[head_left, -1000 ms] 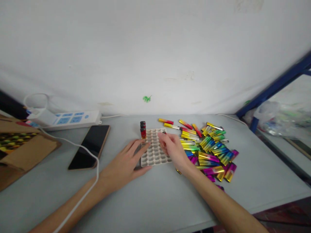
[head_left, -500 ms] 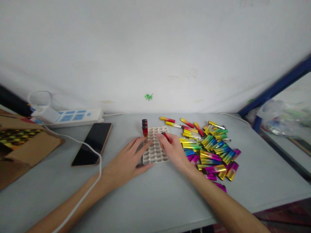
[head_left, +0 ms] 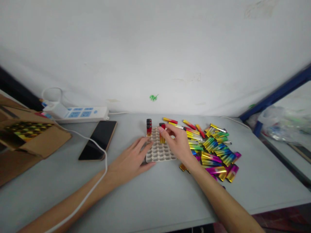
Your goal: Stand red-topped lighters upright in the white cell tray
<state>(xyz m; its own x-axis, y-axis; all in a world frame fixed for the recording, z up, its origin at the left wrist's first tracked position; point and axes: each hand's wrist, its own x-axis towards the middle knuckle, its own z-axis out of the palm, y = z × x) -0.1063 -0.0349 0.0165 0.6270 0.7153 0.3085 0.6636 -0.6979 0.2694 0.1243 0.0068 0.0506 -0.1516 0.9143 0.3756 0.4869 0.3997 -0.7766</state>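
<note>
A white tray [head_left: 159, 157] with rows of small holes lies on the table. Several red lighters [head_left: 149, 127] with black tops stand upright in its far left corner. My left hand [head_left: 136, 155] rests at the tray's left edge, fingers spread over its side and nothing held. Above the middle of the tray, my right hand [head_left: 178, 142] pinches a red and yellow lighter [head_left: 162, 134] upright; whether its lower end sits in a hole I cannot tell. To the right of that hand spreads a loose pile of shiny multicoloured lighters [head_left: 213, 147].
Left of the tray lie a black phone [head_left: 98, 140] and a white power strip [head_left: 85, 114]. A white cable [head_left: 103, 168] runs across my left forearm. An open cardboard box [head_left: 48, 145] holding yellow and black items stands far left. Plastic bags [head_left: 279, 121] are at the right.
The lighter in my right hand was mostly hidden and now stands upright above the tray. My left hand stays at the tray's edge. The whole view has shifted slightly.
</note>
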